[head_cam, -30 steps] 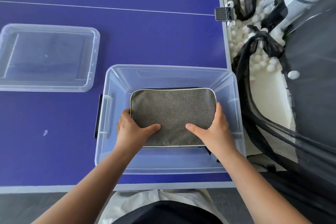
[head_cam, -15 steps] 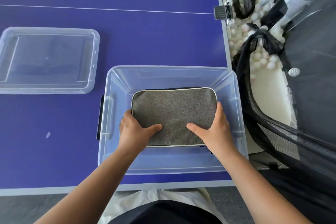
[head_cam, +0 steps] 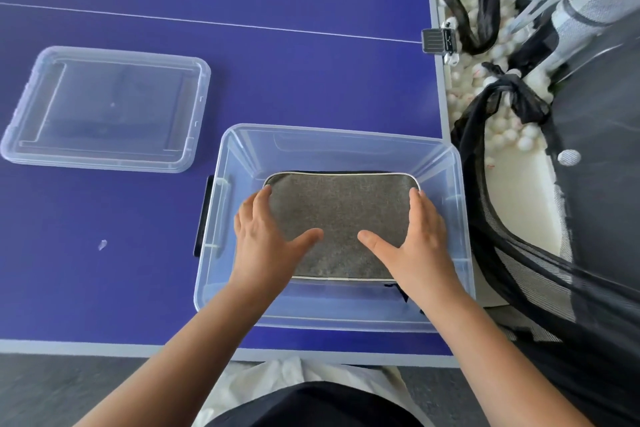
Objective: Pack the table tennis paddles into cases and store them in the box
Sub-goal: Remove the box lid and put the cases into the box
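Both grips open: left hand and right hand flat on one grey case, perhaps another beneath.

Grey fabric case with pale piping, flat inside clear plastic box, box lidless.

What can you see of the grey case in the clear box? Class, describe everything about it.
The grey case is a flat, rounded rectangle of woven-looking grey fabric with pale piping round its edge. It lies level inside the clear plastic box, with something dark showing beneath its far edge and near right corner. The left hand and right hand lie at its two sides, fingers straight, thumbs spread over its top. It looks closed.
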